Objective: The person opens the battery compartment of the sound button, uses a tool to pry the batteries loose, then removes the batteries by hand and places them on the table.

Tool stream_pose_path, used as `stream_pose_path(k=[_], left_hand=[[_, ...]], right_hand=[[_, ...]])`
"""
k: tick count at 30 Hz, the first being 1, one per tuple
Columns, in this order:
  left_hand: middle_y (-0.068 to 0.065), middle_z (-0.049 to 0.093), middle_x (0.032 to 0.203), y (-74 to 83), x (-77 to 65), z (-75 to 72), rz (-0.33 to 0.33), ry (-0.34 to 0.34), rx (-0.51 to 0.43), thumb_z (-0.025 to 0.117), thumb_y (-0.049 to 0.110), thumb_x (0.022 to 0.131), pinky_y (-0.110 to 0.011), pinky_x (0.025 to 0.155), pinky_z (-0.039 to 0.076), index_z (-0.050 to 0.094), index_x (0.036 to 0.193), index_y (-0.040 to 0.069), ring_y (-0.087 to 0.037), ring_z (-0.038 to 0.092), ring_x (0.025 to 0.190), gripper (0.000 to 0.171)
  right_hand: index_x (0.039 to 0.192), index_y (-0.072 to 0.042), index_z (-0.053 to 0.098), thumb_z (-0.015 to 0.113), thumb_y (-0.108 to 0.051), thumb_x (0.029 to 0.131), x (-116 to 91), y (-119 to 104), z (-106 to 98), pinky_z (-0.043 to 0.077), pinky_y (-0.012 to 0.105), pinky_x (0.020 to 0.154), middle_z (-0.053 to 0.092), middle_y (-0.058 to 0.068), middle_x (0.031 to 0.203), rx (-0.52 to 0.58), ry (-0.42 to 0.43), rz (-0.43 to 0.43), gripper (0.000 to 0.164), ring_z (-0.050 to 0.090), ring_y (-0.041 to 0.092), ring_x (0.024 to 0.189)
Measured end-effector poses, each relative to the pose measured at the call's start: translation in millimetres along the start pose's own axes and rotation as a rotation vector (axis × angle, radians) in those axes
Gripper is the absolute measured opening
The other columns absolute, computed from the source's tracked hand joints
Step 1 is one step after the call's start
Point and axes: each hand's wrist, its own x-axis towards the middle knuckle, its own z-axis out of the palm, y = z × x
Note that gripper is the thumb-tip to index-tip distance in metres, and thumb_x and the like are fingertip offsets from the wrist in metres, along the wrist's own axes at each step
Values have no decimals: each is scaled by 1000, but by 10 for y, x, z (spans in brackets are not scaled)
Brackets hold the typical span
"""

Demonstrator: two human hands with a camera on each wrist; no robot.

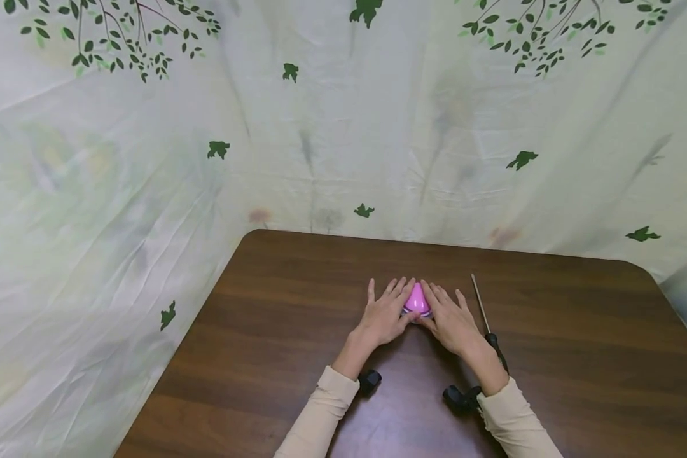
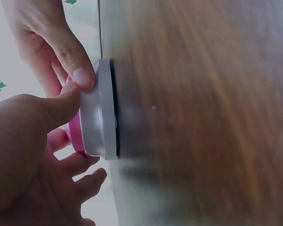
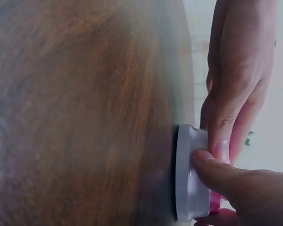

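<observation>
A round object with a glossy pink domed top (image 1: 417,299) and a pale grey base (image 2: 96,108) sits on the table, grey side down. From its left side my left hand (image 1: 385,319) holds it, thumb on the near side of the base and fingers spread along the dome. My right hand (image 1: 453,326) mirrors this on the right. Both thumbs meet at the front of the base (image 3: 193,174), seen close up in each wrist view. To the right of my right hand lies a screwdriver (image 1: 481,302), its black handle partly behind the forearm.
The brown wooden table (image 1: 298,273) runs back to a pale curtain (image 1: 343,127) printed with green leaves. Black devices, one at the left wrist (image 1: 369,382) and one at the right wrist (image 1: 460,400), hang low over the tabletop.
</observation>
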Motion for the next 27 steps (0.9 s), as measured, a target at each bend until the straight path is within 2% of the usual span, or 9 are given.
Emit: stream_pose_path(k=[4, 9, 15, 19, 23, 27], left_hand=[[-10, 38, 167, -4, 16, -23, 12, 4, -70, 57, 39, 105, -69, 124, 14, 30, 164, 15, -27, 40, 153, 69], [-10, 40, 165, -16, 27, -44, 21, 1, -169, 57, 33, 106, -71, 124, 12, 32, 163, 13, -25, 40, 153, 66], [-14, 49, 159, -56, 52, -98, 51, 99, -386, 57, 28, 106, -74, 121, 14, 44, 157, 7, -29, 45, 149, 57], [-16, 54, 154, -94, 60, -116, 61, 158, -457, 60, 28, 105, -71, 122, 19, 50, 151, 2, -32, 50, 145, 54], [-18, 55, 153, -105, 44, -141, 46, 176, -514, 60, 30, 105, -67, 124, 20, 52, 150, 1, -33, 52, 143, 54], [-18, 54, 154, -86, 19, -190, 22, 167, -566, 59, 31, 106, -64, 125, 21, 52, 150, 2, -33, 51, 144, 54]], right_hand=[[154, 4, 42, 71, -29, 98, 5, 13, -15, 31, 72, 115, 51, 26, 153, -1, 38, -12, 72, 51, 43, 140], [154, 4, 42, 69, -30, 99, 20, 28, -44, 31, 73, 114, 55, 27, 149, 35, 32, -21, 70, 53, 42, 139], [155, 1, 43, 66, -26, 102, 56, 67, -73, 28, 74, 115, 57, 25, 148, 133, 63, -52, 64, 56, 41, 136], [155, -2, 45, 65, -24, 103, 69, 82, -66, 32, 73, 114, 57, 25, 148, 206, 90, -74, 61, 57, 41, 135], [155, -3, 45, 72, -26, 98, 71, 74, -66, 37, 70, 111, 55, 24, 151, 269, 120, -100, 68, 56, 43, 136], [155, -4, 46, 78, -26, 93, 69, 68, -70, 41, 69, 107, 55, 23, 151, 281, 154, -137, 73, 56, 44, 136]])
